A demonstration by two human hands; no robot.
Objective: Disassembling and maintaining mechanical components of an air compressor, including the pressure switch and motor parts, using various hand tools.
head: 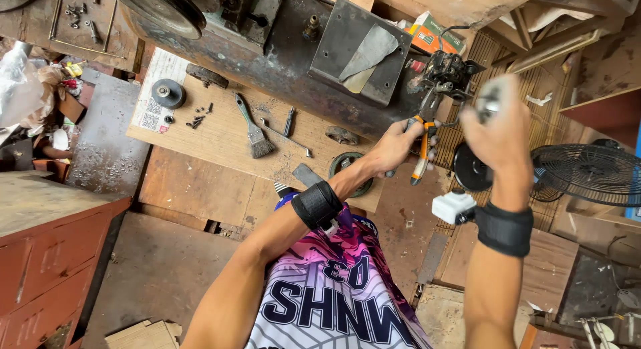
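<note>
Nearest the camera are the person's two forearms, each with a black wrist strap; a small white box [453, 207] sits on the strap of the right wrist. The left hand [395, 146] reaches forward, its fingers closed around the orange and grey handles of a pair of pliers [420, 148]. The nose of the pliers points up at a small dark machine part [449, 74] that sticks out at the end of a big rusty machine body [280, 62]. The right hand [497, 132] is raised just right of the pliers, clenched on a shiny metal piece [489, 100]; it is blurred, so what that piece is cannot be told for sure.

Just beyond the left forearm, a wooden board [220, 145] carries loose tools: a round metal ring [347, 172] near the wrist, a paintbrush [254, 127], a thin bent metal wrench [286, 136], a few dark screws [196, 120] and a grey pulley wheel [167, 92] resting on a white printed sheet [155, 88].

To the right stands a black fan [591, 174]. At the left is a red-brown cabinet [47, 255]. Farther back, past the machine, lies an orange and green carton [431, 34].
</note>
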